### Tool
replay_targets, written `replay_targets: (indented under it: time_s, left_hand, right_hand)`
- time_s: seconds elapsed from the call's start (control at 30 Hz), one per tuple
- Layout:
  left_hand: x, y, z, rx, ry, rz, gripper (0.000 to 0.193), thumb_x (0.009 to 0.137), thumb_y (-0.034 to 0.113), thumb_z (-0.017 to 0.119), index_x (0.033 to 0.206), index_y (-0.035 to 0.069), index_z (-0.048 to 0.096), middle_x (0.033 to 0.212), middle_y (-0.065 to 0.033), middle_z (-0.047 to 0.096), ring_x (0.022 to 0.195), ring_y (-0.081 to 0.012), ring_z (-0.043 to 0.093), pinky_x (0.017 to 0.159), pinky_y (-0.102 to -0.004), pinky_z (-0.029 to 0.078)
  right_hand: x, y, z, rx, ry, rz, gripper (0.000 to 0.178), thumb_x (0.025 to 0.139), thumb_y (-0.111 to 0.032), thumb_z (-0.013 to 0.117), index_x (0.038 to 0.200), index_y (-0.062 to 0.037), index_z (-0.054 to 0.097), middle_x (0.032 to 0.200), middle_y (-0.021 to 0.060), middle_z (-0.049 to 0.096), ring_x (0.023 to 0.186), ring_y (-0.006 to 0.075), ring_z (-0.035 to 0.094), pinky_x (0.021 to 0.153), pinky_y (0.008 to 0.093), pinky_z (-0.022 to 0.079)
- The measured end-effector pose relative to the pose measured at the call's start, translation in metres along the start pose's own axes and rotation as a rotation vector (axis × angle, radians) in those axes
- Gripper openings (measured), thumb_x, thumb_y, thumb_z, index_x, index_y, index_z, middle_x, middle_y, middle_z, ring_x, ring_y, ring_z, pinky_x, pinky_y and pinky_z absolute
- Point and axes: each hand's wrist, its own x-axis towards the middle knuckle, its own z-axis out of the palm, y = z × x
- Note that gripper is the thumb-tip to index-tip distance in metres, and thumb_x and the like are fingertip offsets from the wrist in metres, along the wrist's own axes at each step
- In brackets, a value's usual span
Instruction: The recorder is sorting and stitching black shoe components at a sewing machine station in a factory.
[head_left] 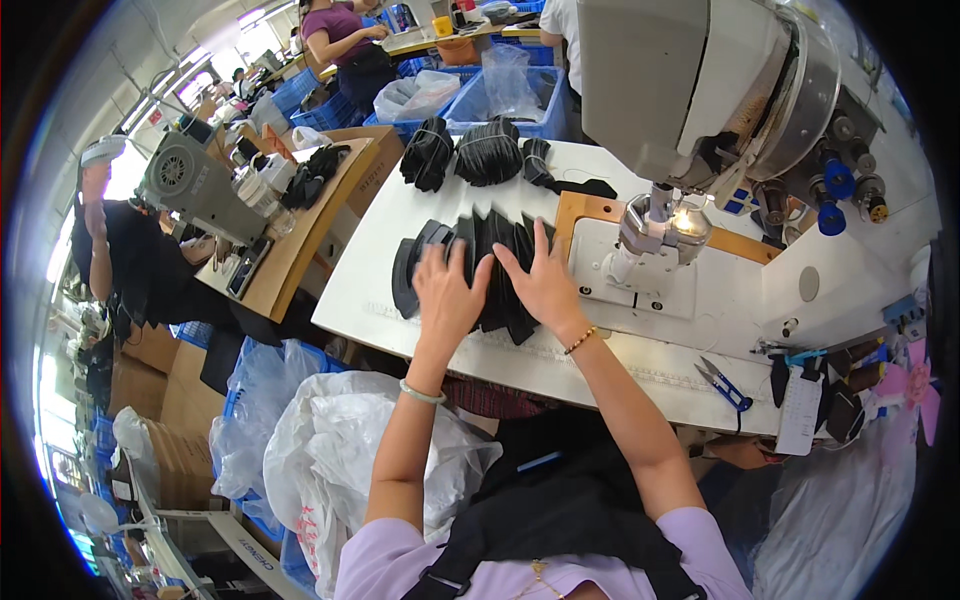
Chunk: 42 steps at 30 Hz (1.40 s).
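Note:
A row of black, curved, flat pieces (490, 235) stands packed on the white sewing table (360, 255), left of the sewing machine's needle area. My left hand (450, 295) rests on the left part of the row, its fingers spread. Over the right part lies my right hand (545, 285), also with its fingers apart and the thumbs of both hands close together. Neither hand closes around a piece. Parts of the row are hidden under my palms and fingers. Behind it sit tied black bundles (488, 152) of similar pieces.
The large sewing machine (660, 90) overhangs the table at right, its lamp lit beside the needle. Blue-handled scissors (725, 385) lie near the front edge. Plastic bags (350, 450) fill the space at lower left. Blue bins (510, 100) and co-workers are beyond the table.

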Motion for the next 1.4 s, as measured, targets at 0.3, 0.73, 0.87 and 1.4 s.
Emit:
replay_targets:
  time_s: [0.3, 0.73, 0.87, 1.4]
  left_hand:
    - [0.024, -0.122, 0.068, -0.049, -0.045, 0.053, 0.039, 0.100, 0.023, 0.039, 0.134, 0.006, 0.049, 0.134, -0.0217, 0.049, 0.121, -0.0427, 0.045, 0.102, -0.0491, 0.035]
    - [-0.008, 0.050, -0.022, -0.752, 0.487, -0.106, 0.043, 0.102, 0.020, 0.028, 0.109, -0.008, 0.060, 0.110, -0.0184, 0.061, 0.106, -0.0302, 0.056, 0.098, -0.0381, 0.039]
    - [-0.052, 0.129, -0.025, -0.893, 0.394, 0.462, 0.036, 0.099, 0.016, 0.033, 0.090, -0.008, 0.059, 0.092, -0.0204, 0.061, 0.090, -0.0341, 0.057, 0.089, -0.0439, 0.044]
    - [-0.139, 0.307, 0.016, -1.087, -0.444, 1.267, 0.010, 0.076, -0.004, 0.057, 0.083, 0.001, 0.061, 0.075, -0.0081, 0.060, 0.072, -0.0262, 0.058, 0.070, -0.0372, 0.046]
  right_hand:
    - [-0.018, 0.031, 0.025, -0.231, 0.132, -0.264, 0.082, 0.087, -0.055, 0.058, 0.147, -0.0076, 0.027, 0.145, 0.0368, 0.022, 0.134, 0.0518, 0.025, 0.110, 0.0529, 0.025]
    - [-0.199, 0.111, -0.240, -0.525, 0.511, -0.521, 0.030, 0.086, -0.013, 0.063, 0.114, -0.0059, 0.057, 0.122, 0.0137, 0.053, 0.114, 0.0324, 0.049, 0.095, 0.0456, 0.040]
    - [-0.323, 0.103, -0.396, -1.253, 0.931, 0.256, 0.025, 0.082, -0.016, 0.062, 0.102, -0.0009, 0.060, 0.099, 0.0163, 0.062, 0.095, 0.0334, 0.059, 0.083, 0.0415, 0.047]
    - [-0.449, 0.263, -0.314, -1.003, 0.675, 0.364, 0.017, 0.077, -0.014, 0.065, 0.090, -0.0062, 0.057, 0.081, 0.0092, 0.057, 0.077, 0.0275, 0.059, 0.070, 0.0360, 0.048]
